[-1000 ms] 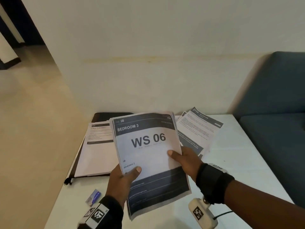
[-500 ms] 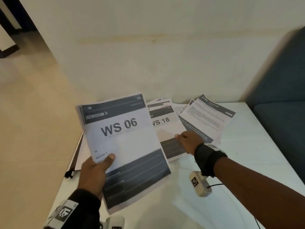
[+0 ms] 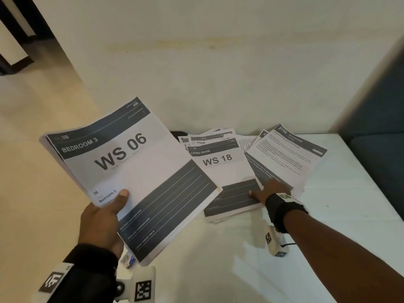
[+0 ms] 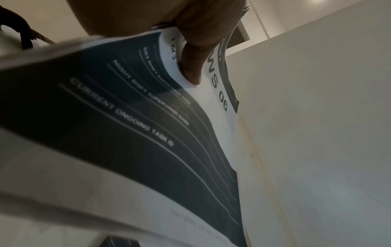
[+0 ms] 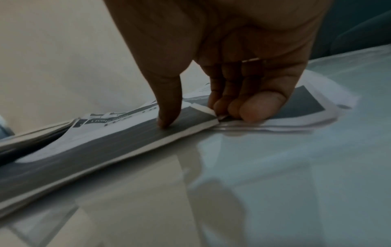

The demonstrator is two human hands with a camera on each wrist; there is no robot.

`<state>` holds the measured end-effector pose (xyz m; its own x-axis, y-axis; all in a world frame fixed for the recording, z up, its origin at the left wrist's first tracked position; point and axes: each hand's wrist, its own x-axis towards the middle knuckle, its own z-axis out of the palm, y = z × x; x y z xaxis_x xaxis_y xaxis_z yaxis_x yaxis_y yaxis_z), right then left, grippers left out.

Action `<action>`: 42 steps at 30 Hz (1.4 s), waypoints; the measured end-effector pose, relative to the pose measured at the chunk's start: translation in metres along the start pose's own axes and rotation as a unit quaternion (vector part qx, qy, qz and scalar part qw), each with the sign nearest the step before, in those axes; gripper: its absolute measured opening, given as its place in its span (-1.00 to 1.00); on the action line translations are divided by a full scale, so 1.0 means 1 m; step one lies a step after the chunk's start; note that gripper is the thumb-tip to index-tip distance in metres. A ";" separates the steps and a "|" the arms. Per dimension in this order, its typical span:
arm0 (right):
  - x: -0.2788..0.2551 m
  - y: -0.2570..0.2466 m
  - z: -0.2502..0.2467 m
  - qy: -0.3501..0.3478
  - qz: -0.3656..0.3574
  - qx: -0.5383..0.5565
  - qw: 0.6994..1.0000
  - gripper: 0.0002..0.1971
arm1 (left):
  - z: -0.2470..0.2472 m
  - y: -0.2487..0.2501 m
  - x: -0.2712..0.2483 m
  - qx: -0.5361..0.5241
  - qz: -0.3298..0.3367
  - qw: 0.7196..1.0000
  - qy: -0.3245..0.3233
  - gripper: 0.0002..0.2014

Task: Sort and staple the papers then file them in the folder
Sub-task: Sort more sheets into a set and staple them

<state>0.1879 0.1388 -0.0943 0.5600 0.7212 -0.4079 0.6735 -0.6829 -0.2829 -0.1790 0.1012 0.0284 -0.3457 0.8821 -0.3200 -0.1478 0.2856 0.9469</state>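
A: We record the left hand (image 3: 99,217) first. It holds a white paper set with dark header bands, headed "BEDROOM 3 / WS 06" (image 3: 131,171), raised and tilted above the left end of the white glossy desk (image 3: 218,270). The thumb lies on the front sheet; the left wrist view shows the thumb (image 4: 194,55) pressing the sheets, with the other fingers hidden behind the set.

B: We confirm. In that view the lower sheets are blurred, and only "CURRENT ONGOING TASK" reads clearly.

A: The right hand (image 3: 265,192) rests on the spread papers lying on the desk. In the right wrist view its thumb (image 5: 169,103) presses down on the dark band of the white "LIVING ROOM / WS 18" paper set (image 3: 223,173). The other fingers (image 5: 249,107) are curled together at the edge of the adjoining white text sheet marked "BATHROOM" (image 3: 286,158). We cannot tell whether they pinch it.

B: More sheets lie beneath both sets; their print is mostly covered. A dark rounded edge (image 3: 178,134) shows behind the raised set; we cannot identify it. A small blue and white object (image 3: 129,259) is largely hidden under the raised set's lower corner.
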 end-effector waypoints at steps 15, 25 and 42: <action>-0.010 -0.009 0.001 0.008 0.019 0.014 1.000 -0.09 | -0.006 0.010 0.002 -0.036 -0.015 0.999 0.022 -0.74; 0.001 -0.004 -0.004 0.004 0.001 -0.024 1.000 -0.62 | -0.004 0.008 0.005 -0.021 -0.007 0.999 0.028 -0.76; -0.098 0.101 -0.014 -0.156 -0.019 -0.169 0.973 -0.42 | 0.008 0.023 -0.013 -0.083 0.010 0.996 0.010 -0.78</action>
<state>0.2077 0.0008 -0.0705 0.3931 0.6386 -0.6615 0.8407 -0.5411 -0.0228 -0.1707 0.0988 0.0545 -0.3674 0.8791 -0.3038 -0.2908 0.2017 0.9353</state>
